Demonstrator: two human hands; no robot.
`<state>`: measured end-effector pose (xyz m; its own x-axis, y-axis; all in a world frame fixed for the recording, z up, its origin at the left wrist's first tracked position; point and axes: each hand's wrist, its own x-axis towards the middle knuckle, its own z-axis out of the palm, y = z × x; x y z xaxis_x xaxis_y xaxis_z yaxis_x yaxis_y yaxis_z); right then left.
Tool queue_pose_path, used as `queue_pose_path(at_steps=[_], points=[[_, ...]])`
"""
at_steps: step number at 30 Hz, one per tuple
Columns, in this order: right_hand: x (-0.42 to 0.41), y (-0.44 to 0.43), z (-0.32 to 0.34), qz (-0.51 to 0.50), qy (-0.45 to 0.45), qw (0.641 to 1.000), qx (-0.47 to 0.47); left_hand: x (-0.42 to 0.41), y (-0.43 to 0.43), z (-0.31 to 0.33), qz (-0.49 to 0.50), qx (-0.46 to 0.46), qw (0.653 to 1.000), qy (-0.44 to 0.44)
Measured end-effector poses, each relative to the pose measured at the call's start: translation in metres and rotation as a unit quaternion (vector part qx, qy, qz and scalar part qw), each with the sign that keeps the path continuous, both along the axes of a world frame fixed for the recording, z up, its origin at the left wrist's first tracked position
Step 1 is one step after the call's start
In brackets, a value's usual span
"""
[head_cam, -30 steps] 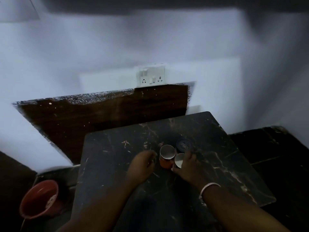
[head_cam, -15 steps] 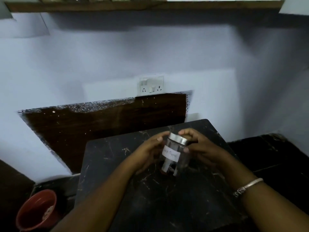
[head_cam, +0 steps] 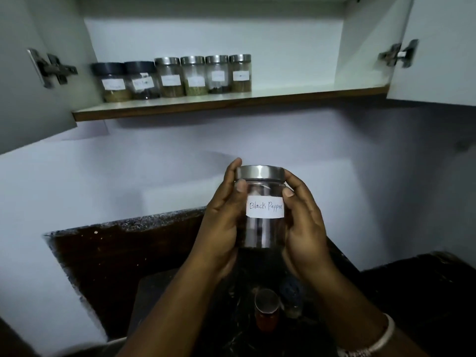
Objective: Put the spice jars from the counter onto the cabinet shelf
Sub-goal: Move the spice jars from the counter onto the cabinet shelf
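**Black Pepper jar held below the open cabinet shelf**

You hold the Black Pepper jar upright between both hands, well below the cabinet shelf. Your left hand wraps its left side, your right hand its right; fingers curl closed around the glass, thumbs near the steel lid.

The smooth glass could slip as you lift, if one hand lets go early. The shelf's front edge could catch the jar's base if you raise it too little.

Six labelled jars stand in a row on the shelf's left half; bare shelf lies to their right. Setting down too close could knock the end jar.

Two more jars wait on the dark counter beneath your wrists.
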<state>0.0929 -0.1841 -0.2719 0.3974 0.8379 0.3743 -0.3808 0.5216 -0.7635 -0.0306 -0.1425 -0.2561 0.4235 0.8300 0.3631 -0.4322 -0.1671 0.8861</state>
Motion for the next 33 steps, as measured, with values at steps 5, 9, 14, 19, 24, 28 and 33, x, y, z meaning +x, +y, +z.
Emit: queue_pose_path(at_steps=[5, 9, 14, 19, 24, 28, 33], points=[[-0.006, -0.003, 0.01, -0.017, -0.002, 1.0, 0.004, 0.0, -0.002, 0.005, 0.009, 0.013, 1.0, -0.022], [-0.007, -0.006, 0.017, -0.006, -0.005, 1.0, 0.0, 0.002, 0.0, 0.006, 0.018, 0.019, 0.999, -0.033], [0.002, -0.009, 0.033, 0.016, -0.005, 1.0, 0.011, 0.009, 0.01, 0.014, -0.003, 0.017, 0.998, -0.065], [0.02, 0.002, 0.07, -0.033, -0.179, 0.983, 0.012, 0.023, 0.036, 0.05, -0.018, 0.063, 0.994, -0.092], [0.049, 0.051, 0.154, -0.16, -0.373, 0.914, 0.033, 0.053, 0.092, 0.138, 0.068, 0.17, 0.981, -0.067], [0.085, 0.13, 0.218, -0.204, -0.387, 0.899, 0.023, 0.075, 0.167, 0.2, 0.14, 0.207, 0.968, 0.039], [0.132, 0.246, 0.245, -0.205, -0.405, 0.889, -0.057, 0.083, 0.254, 0.204, 0.313, 0.249, 0.885, 0.236]])
